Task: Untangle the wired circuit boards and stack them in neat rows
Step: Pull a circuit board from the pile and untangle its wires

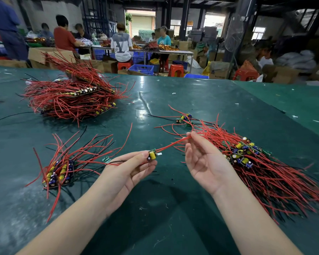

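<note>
1. Just left of the frame's centre, the left hand point(129, 168) pinches one small circuit board point(152, 155) between thumb and fingertips; the board carries a yellow capacitor.
2. A red wire point(170, 145) runs from that board up and right to the right hand point(203, 159), which is palm-up with fingers loosely curled; the wire passes at its fingertips, but whether they pinch it cannot be told.
3. At lower left, a short row of boards point(58, 173) lies on the green table point(164, 208), wires fanning upward.
4. At right, a tangled pile point(247, 155) of boards and red wires spreads toward the lower right.
5. At upper left sits a large stacked heap point(75, 96).
6. A few loose boards point(185, 118) lie above the right hand.
</note>
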Motion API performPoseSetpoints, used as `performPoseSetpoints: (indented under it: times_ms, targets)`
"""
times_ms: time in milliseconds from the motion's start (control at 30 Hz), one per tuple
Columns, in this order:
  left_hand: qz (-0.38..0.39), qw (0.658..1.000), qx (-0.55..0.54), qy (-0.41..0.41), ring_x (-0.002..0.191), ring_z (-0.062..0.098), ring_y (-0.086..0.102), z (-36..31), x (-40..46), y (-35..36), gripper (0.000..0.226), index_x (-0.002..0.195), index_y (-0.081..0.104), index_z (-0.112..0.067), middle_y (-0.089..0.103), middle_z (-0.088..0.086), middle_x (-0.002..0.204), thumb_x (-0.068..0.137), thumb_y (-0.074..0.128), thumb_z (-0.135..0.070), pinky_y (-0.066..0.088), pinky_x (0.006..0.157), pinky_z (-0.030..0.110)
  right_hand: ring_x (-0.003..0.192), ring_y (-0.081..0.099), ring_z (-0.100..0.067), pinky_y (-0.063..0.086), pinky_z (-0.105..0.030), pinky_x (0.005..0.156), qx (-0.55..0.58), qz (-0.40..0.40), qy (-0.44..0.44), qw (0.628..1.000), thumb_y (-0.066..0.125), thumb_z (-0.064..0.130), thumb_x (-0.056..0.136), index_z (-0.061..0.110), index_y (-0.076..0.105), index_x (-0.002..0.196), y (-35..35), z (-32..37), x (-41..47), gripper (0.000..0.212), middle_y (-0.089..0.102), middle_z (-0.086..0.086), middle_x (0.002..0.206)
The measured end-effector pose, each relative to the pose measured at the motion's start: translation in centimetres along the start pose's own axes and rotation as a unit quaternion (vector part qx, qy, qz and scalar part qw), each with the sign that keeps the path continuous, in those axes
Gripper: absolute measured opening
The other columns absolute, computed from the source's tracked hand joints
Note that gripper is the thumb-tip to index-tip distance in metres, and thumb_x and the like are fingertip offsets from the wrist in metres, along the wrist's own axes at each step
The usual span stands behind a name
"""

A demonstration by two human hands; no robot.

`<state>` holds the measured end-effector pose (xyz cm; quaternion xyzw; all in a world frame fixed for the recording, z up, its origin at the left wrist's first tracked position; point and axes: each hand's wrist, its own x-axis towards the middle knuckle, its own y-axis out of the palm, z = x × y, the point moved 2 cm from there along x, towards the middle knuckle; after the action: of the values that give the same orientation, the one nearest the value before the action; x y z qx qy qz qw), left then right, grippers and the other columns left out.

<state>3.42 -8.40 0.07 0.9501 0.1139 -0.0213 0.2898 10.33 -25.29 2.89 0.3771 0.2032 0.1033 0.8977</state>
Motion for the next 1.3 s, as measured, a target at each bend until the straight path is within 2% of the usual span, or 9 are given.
performPoseSetpoints:
  times_ms: [200, 367, 500, 733, 833, 1000, 1133, 1233, 1300]
  targets:
    - [0.011, 1.000, 0.008, 0.002, 0.078, 0.021, 0.073, 0.0, 0.0, 0.3, 0.019, 0.080, 0.078, -0.002, 0.074, 0.016, 0.088, 0.067, 0.070, -0.013, 0.057, 0.065, 0.022, 0.051, 0.063, -0.007, 0.051, -0.014, 0.045, 0.089, 0.047, 0.062, 0.993, 0.071, 0.009, 0.066, 0.001, 0.073, 0.069, 0.1, 0.1, -0.3, 0.009, 0.066, -0.003, 0.066]
    - [0.006, 1.000, 0.006, -0.001, 0.078, 0.021, 0.073, -0.1, 0.0, 0.0, 0.019, 0.081, 0.077, -0.001, 0.074, 0.017, 0.088, 0.068, 0.070, -0.012, 0.057, 0.064, 0.021, 0.054, 0.066, -0.007, 0.052, -0.015, 0.046, 0.044, 0.020, -0.004, 0.999, 0.070, 0.012, 0.070, 0.004, 0.075, 0.072, -0.1, 0.8, -0.1, 0.010, 0.070, -0.003, 0.068]
    - [0.016, 1.000, 0.008, -0.006, 0.079, 0.021, 0.073, 0.0, -0.1, 0.4, 0.019, 0.081, 0.077, -0.002, 0.074, 0.016, 0.088, 0.068, 0.070, -0.012, 0.057, 0.064, 0.022, 0.051, 0.065, -0.008, 0.051, -0.014, 0.045, 0.093, 0.026, 0.010, 0.995, 0.068, 0.006, 0.067, -0.002, 0.073, 0.071, -0.3, 1.1, -0.1, 0.010, 0.068, -0.006, 0.064]
    - [0.017, 1.000, 0.000, -0.009, 0.074, 0.019, 0.072, 0.0, -0.3, 0.7, 0.017, 0.079, 0.077, -0.001, 0.074, 0.015, 0.086, 0.068, 0.068, -0.011, 0.057, 0.063, 0.021, 0.057, 0.067, -0.010, 0.053, -0.017, 0.047, 0.116, 0.002, -0.031, 0.993, 0.061, 0.019, 0.091, 0.002, 0.074, 0.089, -0.7, 0.7, 0.2, 0.021, 0.070, -0.006, 0.070]
    - [0.008, 1.000, -0.012, 0.000, 0.071, 0.015, 0.071, -0.2, -0.4, 0.8, 0.016, 0.077, 0.078, -0.004, 0.073, 0.011, 0.084, 0.068, 0.069, -0.014, 0.056, 0.062, 0.019, 0.057, 0.067, -0.014, 0.054, -0.020, 0.048, 0.106, 0.025, -0.013, 0.994, 0.068, 0.041, 0.082, 0.004, 0.071, 0.099, -0.4, 0.3, 0.0, 0.041, 0.072, -0.008, 0.079]
    - [-0.005, 0.999, -0.031, 0.007, 0.071, 0.011, 0.070, -0.4, -0.3, 0.8, 0.016, 0.072, 0.078, -0.011, 0.074, 0.005, 0.081, 0.063, 0.073, -0.024, 0.054, 0.061, 0.017, 0.072, 0.070, -0.016, 0.058, -0.026, 0.061, -0.093, 0.099, 0.004, 0.991, 0.069, 0.057, 0.053, 0.009, 0.067, 0.108, 1.2, -2.3, -0.4, 0.073, 0.072, -0.005, 0.087]
    - [0.005, 1.000, -0.019, -0.002, 0.062, 0.004, 0.062, -0.3, -0.4, 0.9, 0.019, 0.078, 0.078, -0.012, 0.070, -0.001, 0.077, 0.064, 0.074, -0.025, 0.052, 0.057, 0.014, 0.073, 0.070, -0.015, 0.058, -0.026, 0.071, -0.146, 0.182, -0.034, 0.972, 0.071, 0.040, 0.064, 0.008, 0.067, 0.103, 1.7, -4.3, -0.9, 0.050, 0.072, -0.004, 0.085]
    - [0.018, 1.000, -0.004, 0.008, 0.061, 0.002, 0.061, -0.1, -0.5, 1.1, 0.018, 0.082, 0.079, -0.011, 0.071, -0.001, 0.078, 0.069, 0.069, -0.020, 0.051, 0.057, 0.012, 0.071, 0.069, -0.015, 0.056, -0.022, 0.069, -0.168, 0.171, -0.067, 0.969, 0.072, 0.015, 0.071, 0.006, 0.073, 0.093, 1.4, -4.6, -0.8, 0.024, 0.073, -0.008, 0.086]
    - [0.018, 1.000, 0.000, 0.019, 0.065, 0.004, 0.064, 0.0, -0.5, 1.1, 0.022, 0.087, 0.078, -0.007, 0.073, 0.003, 0.082, 0.071, 0.068, -0.016, 0.052, 0.060, 0.012, 0.070, 0.069, -0.015, 0.055, -0.022, 0.068, -0.163, 0.158, -0.075, 0.971, 0.071, 0.012, 0.071, 0.008, 0.077, 0.084, 1.3, -4.5, -0.8, 0.015, 0.073, -0.009, 0.086]
